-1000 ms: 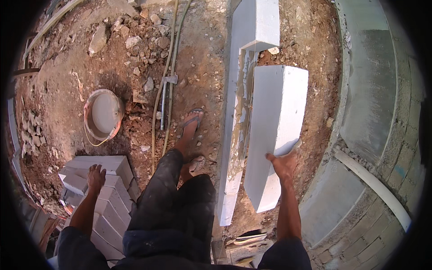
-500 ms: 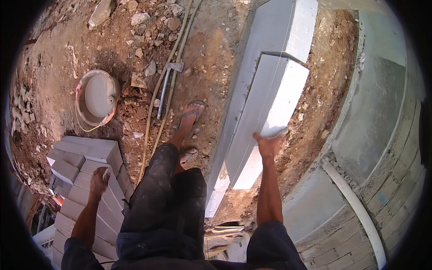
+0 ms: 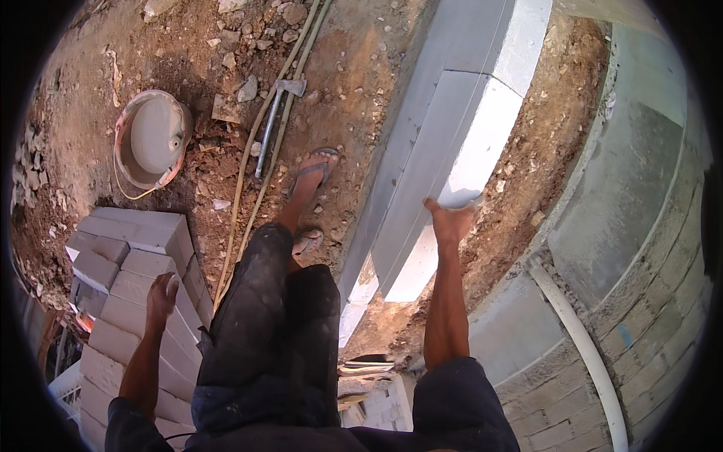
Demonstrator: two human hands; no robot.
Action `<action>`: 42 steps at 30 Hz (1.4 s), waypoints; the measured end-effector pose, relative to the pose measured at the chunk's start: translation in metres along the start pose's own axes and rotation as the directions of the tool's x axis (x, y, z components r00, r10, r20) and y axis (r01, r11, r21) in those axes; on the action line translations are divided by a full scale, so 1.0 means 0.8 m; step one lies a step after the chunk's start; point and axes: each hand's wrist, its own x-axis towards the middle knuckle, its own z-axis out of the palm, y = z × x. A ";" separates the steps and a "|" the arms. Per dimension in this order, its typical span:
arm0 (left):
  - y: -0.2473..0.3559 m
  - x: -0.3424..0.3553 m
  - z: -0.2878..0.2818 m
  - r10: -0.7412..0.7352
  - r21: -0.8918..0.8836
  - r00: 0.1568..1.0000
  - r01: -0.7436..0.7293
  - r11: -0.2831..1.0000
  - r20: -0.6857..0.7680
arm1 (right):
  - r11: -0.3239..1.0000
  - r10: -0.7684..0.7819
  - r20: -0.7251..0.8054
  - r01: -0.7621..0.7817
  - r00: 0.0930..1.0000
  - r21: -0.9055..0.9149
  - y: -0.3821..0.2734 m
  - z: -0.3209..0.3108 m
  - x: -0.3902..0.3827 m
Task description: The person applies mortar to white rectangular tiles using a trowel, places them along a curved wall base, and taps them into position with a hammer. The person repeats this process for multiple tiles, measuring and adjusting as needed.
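A long pale grey concrete block point(image 3: 422, 188) lies on the low wall, with a taut string line running along it. My right hand point(image 3: 452, 220) grips the near part of this block, thumb on its top and fingers over the sunlit right side. Beyond it another block point(image 3: 482, 38) sits end to end with the first, with only a thin joint between them. My left hand point(image 3: 161, 297) is over a stack of similar blocks point(image 3: 132, 324) at my left, its fingers loosely apart and holding nothing. Whether it touches the stack is hard to tell.
A round bucket of grey mortar point(image 3: 154, 143) stands on the stony ground at left. A hatchet-like hammer point(image 3: 279, 124) lies across a yellowish hose point(image 3: 248, 162) near my sandalled feet. To the right are a plastered wall point(image 3: 621, 196) and a white pipe point(image 3: 584, 346).
The block under my right hand has slid forward and lined up with the farther block, closing the gap at their joint. My left hand stays over the stack. The view has shifted slightly.
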 end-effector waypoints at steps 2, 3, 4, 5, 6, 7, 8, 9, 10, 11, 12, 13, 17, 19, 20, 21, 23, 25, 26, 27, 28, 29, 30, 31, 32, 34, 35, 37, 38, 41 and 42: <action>0.001 -0.002 0.006 -0.008 -0.013 1.000 0.008 1.000 0.022 | 1.000 -0.010 0.011 0.010 1.000 -0.030 -0.003 -0.002 -0.001; 0.001 -0.001 0.009 -0.011 -0.018 0.999 0.012 1.000 0.034 | 0.998 -0.011 -0.004 0.011 1.000 -0.065 -0.005 -0.001 -0.001; 0.002 0.001 0.010 -0.018 -0.015 0.999 0.019 1.000 0.044 | 0.995 -0.012 -0.019 0.011 1.000 -0.099 -0.006 0.001 -0.001; 0.005 0.004 0.014 -0.026 -0.016 0.998 0.026 1.000 0.055 | 1.000 0.007 -0.004 -0.007 1.000 -0.027 -0.009 -0.001 -0.001; 0.009 0.007 0.017 -0.032 -0.016 0.997 0.033 0.999 0.066 | 1.000 0.018 0.003 -0.018 1.000 0.004 -0.012 -0.002 -0.005; 0.013 0.008 0.019 -0.033 0.001 0.997 0.033 0.999 0.076 | 0.999 0.029 0.011 -0.030 1.000 0.035 -0.016 -0.002 -0.012; 0.021 0.014 0.021 -0.028 0.014 0.996 0.027 1.000 0.081 | 0.997 0.035 0.012 -0.036 0.999 0.070 -0.023 -0.006 -0.013; 0.035 0.021 0.021 -0.023 0.026 0.996 0.021 0.999 0.081 | 1.000 0.015 -0.028 -0.015 0.999 0.015 -0.007 0.003 -0.004; 0.053 0.030 0.024 0.009 -0.002 0.997 -0.009 1.000 0.071 | 1.000 0.018 -0.033 -0.018 0.999 -0.004 0.008 0.009 0.004; 0.084 0.041 0.022 0.038 -0.026 0.997 -0.037 0.999 0.063 | 0.999 0.024 -0.034 -0.024 0.999 -0.024 0.020 0.016 0.009; 0.115 0.053 0.022 0.066 -0.053 0.997 -0.063 0.997 0.051 | 0.999 0.025 -0.036 -0.026 0.999 -0.042 0.023 0.020 0.014; 0.141 0.064 0.023 0.107 -0.080 0.994 -0.105 0.991 0.029 | 1.000 0.011 -0.016 -0.011 1.000 -0.025 0.021 0.019 0.016; 0.274 0.098 0.046 0.217 -0.288 0.975 -0.222 0.931 -0.052 | 1.000 0.007 -0.003 -0.007 1.000 -0.005 0.016 0.011 0.016; 0.338 0.097 0.085 0.298 -0.461 0.953 -0.289 0.839 -0.055 | 1.000 0.015 0.005 -0.015 1.000 0.008 0.011 0.007 0.011; 0.368 0.094 0.103 0.311 -0.518 0.950 -0.258 0.816 0.017 | 1.000 0.008 0.017 -0.008 1.000 0.027 0.010 0.005 0.013; 0.381 0.087 0.142 0.344 -0.532 0.938 -0.277 0.800 0.030 | 1.000 -0.017 0.031 0.016 0.999 0.022 0.016 0.009 0.018; 0.374 0.075 0.201 0.397 -0.446 0.898 -0.282 0.849 0.190 | 0.999 -0.032 0.049 0.032 0.998 0.002 0.007 0.006 0.017; 0.368 0.064 0.222 0.372 -0.230 0.808 -0.297 0.927 0.457 | 1.000 -0.019 0.061 0.020 0.998 -0.013 -0.005 -0.002 0.013; 0.369 0.065 0.223 0.378 -0.287 0.829 -0.276 0.917 0.412 | 1.000 -0.019 0.061 0.020 0.998 -0.019 0.001 0.000 0.016; 0.371 0.068 0.225 0.380 -0.345 0.850 -0.256 0.903 0.365 | 0.999 -0.019 0.062 0.020 0.998 -0.026 0.007 0.001 0.022; 0.372 0.068 0.226 0.378 -0.401 0.870 -0.238 0.884 0.316 | 0.999 -0.020 0.062 0.022 0.998 -0.033 0.014 0.002 0.024; 0.378 0.070 0.221 0.364 -0.416 0.887 -0.227 0.880 0.285 | 0.999 -0.027 0.066 0.029 0.997 -0.028 0.012 0.002 0.024; 0.383 0.072 0.215 0.349 -0.431 0.902 -0.217 0.876 0.254 | 0.999 -0.033 0.069 0.035 0.997 -0.023 0.010 0.003 0.022; 0.386 0.074 0.210 0.333 -0.446 0.916 -0.207 0.871 0.224 | 0.999 -0.040 0.073 0.041 0.997 -0.017 0.008 0.004 0.022; 0.384 0.074 0.212 0.328 -0.448 0.922 -0.209 0.869 0.206 | 0.998 -0.027 0.079 0.031 0.996 -0.053 0.007 0.003 0.021; 0.376 0.072 0.220 0.317 -0.449 0.933 -0.213 0.868 0.170 | 0.993 0.001 0.093 0.010 0.996 -0.121 0.004 0.002 0.022; 0.374 0.073 0.220 0.323 -0.445 0.931 -0.220 0.868 0.170 | 0.990 -0.014 0.070 0.024 0.997 -0.140 0.006 0.005 0.023; 0.375 0.075 0.222 0.331 -0.433 0.929 -0.232 0.871 0.168 | 0.983 -0.045 0.029 0.049 0.999 -0.174 0.011 0.012 0.024; 0.374 0.076 0.228 0.336 -0.436 0.929 -0.240 0.868 0.158 | 0.970 -0.035 -0.019 0.030 0.999 -0.240 0.005 0.012 0.024; 0.365 0.085 0.241 0.343 -0.423 0.927 -0.252 0.870 0.153 | 0.938 -0.029 -0.105 -0.009 0.994 -0.346 -0.007 0.019 0.019; 0.363 0.089 0.237 0.348 -0.418 0.921 -0.250 0.873 0.176 | 0.941 -0.030 -0.105 -0.007 0.994 -0.339 0.003 0.018 0.023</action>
